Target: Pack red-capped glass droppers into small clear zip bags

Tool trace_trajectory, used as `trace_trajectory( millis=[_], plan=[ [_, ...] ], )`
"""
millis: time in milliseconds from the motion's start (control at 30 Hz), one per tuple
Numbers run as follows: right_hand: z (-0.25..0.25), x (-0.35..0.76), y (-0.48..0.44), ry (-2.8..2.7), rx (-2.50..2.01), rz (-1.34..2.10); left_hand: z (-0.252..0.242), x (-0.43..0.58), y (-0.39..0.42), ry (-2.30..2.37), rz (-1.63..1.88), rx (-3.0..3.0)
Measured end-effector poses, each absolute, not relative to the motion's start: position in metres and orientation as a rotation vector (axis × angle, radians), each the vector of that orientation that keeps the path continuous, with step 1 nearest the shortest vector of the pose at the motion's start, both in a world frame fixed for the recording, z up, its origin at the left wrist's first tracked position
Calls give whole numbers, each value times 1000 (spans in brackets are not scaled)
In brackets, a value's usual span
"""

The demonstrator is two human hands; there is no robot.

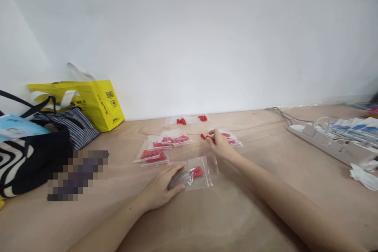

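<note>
My left hand (165,188) rests on the left edge of a clear zip bag (191,183), thumb and fingers apart. Inside this bag lie a few red pieces (196,172). Farther forward and to the right, my right hand (219,144) pinches a small red piece (203,136) between its fingertips. Just right of that hand lies another bag with red pieces (232,138), partly hidden by it. Several filled bags (153,154) overlap on the table to the left. Behind them, two groups of red pieces (181,121) lie on clear plastic near the wall.
A yellow bag (103,104), a striped pouch (78,126) and a black bag (32,161) stand at the left. A blurred-out dark object (78,175) lies before them. At the right are a white power strip (327,145), cables and crumpled white paper (364,177).
</note>
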State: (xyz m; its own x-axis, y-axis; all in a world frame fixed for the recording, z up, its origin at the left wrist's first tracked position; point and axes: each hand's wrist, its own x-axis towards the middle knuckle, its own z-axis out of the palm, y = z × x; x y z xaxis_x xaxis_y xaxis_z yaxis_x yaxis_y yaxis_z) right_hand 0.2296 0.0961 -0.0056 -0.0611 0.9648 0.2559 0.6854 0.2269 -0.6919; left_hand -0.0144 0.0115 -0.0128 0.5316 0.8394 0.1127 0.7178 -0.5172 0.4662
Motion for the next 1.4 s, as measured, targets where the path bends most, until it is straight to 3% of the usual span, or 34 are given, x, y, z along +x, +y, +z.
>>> trace_trajectory(
  millis=[233, 667, 833, 1200, 1400],
  plan=[
    [-34, 266, 76, -1179, -1195, 825, -19, -14, 14, 1300, 495, 2410],
    [-46, 243, 57, -948, -1095, 1127, -16, -19, 14, 1236, 445, 2419],
    [-41, 246, 46, -1247, -1054, 1299, -17, -17, 16, 1237, 457, 2436],
    [-34, 267, 50, -1969, -1196, 992, -21, -18, 18, 1258, 438, 2502],
    [-23, 289, 49, -2214, -1078, 1032, -23, -19, 18, 1251, 437, 2514]
  ],
)
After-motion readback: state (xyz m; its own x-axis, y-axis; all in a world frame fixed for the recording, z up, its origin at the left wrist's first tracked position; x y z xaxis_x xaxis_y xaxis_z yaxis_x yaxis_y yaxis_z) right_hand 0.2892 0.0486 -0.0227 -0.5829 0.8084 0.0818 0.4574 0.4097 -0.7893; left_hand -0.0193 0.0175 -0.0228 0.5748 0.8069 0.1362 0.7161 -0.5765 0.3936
